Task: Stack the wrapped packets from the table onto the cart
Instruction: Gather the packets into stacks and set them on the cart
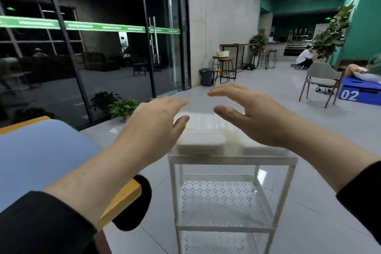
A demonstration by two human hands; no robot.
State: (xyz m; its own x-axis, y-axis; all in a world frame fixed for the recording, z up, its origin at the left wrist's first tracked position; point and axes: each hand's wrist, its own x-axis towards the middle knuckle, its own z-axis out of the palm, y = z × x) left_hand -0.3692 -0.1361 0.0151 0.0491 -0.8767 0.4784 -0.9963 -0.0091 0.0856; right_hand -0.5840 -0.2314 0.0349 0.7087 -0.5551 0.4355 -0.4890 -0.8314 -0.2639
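Note:
A white metal cart with perforated shelves stands in front of me. On its top shelf lies a low stack of white wrapped packets, blurred by motion. My left hand hovers over the stack's left side with fingers straight and thumb spread, holding nothing. My right hand hovers over the right side, fingers extended and thumb out, also holding nothing. Neither hand plainly touches the packets. The table with a blue top and orange edge lies at the left under my left forearm.
Glass doors and potted plants stand at the left behind the table. A chair, a blue box marked 02, stools and a bin stand farther back on the grey tiled floor. People sit at the far right.

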